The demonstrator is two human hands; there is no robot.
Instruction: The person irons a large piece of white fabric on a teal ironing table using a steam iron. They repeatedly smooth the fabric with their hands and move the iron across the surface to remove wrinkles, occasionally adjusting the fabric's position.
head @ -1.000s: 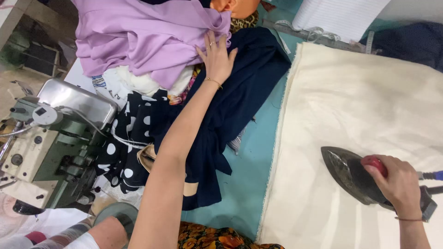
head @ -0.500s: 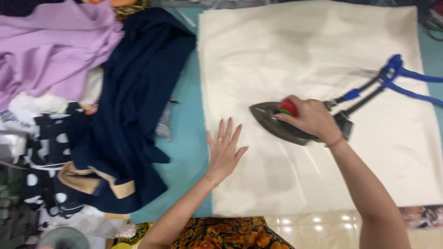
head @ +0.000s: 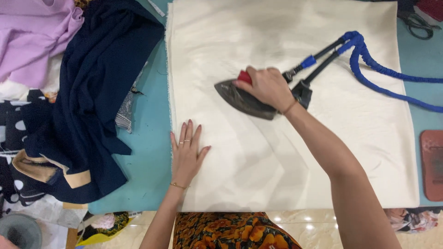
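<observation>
A cream cloth [head: 277, 60] lies spread flat over a teal table [head: 150, 124]. My right hand [head: 265, 85] grips the red handle of a dark steam iron [head: 242, 100] that rests on the cloth's middle, tip pointing left. My left hand [head: 187, 154] lies flat, fingers spread, on the cloth's left edge, below and left of the iron. A blue-wrapped hose and cord [head: 374, 64] run from the iron's back toward the right edge.
A navy garment [head: 92, 92] lies heaped on the table's left side beside lilac fabric [head: 32, 32] and black polka-dot fabric [head: 18, 124]. Scissors [head: 417, 20] lie at the top right. A reddish-brown pad [head: 433, 163] sits at the right edge.
My left hand left the clothes pile and came down flat onto the cloth's left edge. The iron moved left, from the cloth's right side to its middle.
</observation>
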